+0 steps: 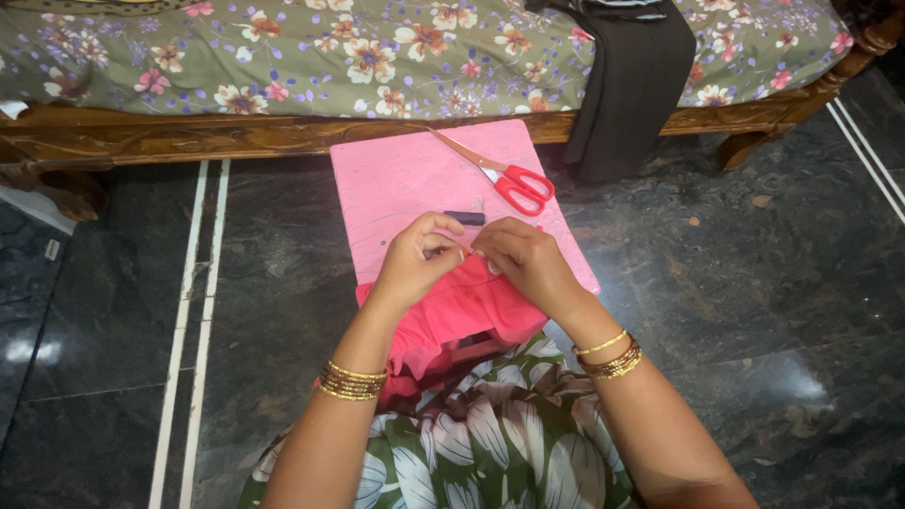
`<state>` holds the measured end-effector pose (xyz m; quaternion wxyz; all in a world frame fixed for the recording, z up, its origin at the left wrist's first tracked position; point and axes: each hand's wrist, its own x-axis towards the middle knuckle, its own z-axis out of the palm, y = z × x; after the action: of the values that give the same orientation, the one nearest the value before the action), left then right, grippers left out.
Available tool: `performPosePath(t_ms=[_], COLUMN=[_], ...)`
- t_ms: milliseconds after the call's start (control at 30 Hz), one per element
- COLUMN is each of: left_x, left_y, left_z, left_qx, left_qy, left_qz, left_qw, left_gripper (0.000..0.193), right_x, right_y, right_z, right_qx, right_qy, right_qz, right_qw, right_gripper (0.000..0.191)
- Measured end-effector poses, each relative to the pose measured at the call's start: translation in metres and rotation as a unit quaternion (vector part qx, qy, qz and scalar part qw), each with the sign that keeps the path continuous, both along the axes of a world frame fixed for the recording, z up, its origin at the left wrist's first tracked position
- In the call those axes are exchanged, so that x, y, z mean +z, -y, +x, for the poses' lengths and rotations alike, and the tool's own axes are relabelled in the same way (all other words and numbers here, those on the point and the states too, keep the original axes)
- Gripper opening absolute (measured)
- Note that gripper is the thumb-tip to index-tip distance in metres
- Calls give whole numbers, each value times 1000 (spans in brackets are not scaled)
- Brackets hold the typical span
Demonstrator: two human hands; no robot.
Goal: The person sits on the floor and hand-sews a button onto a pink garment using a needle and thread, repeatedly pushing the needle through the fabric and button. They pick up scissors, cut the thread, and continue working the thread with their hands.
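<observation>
Over the pink board (405,184), left hand (415,259) and right hand (528,259) both pinch the pink cloth (462,316), fingertips closed; hand-stitching apparently underway, steady tension needed next. Red scissors (514,184) idle.

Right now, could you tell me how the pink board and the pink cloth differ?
The pink board is pale pink, flat and rigid on the floor; the pink cloth is a deeper pink, soft and bunched. The board carries red-handled scissors; the cloth lies under the left hand and right hand. Both are pink.
</observation>
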<state>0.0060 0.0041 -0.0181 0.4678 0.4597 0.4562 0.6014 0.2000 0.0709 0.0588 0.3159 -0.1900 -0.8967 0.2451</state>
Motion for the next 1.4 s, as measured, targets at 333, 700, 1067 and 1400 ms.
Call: performPosePath(t_ms=[333,700,1067,1400], left_x=[-1,2,2,3], left_y=[-1,0,-2,-2], left_z=[0,0,-2,-2], left_qx=[0,-1,-1,2], left_qy=[5,6,40,69], left_qz=[-2,5,12,26], left_qw=[1000,1000,999,997], left_gripper=[31,30,31,26], right_x=[1,1,10,4], right_y=[1,-1,6,5], right_z=[0,0,-1,-3], right_qx=[-13,13,48,84], right_qy=[12,2,18,-41], right_qz=[-3,0,-89,31], right_qw=[1000,1000,995,995], right_gripper=[17,15,21,18])
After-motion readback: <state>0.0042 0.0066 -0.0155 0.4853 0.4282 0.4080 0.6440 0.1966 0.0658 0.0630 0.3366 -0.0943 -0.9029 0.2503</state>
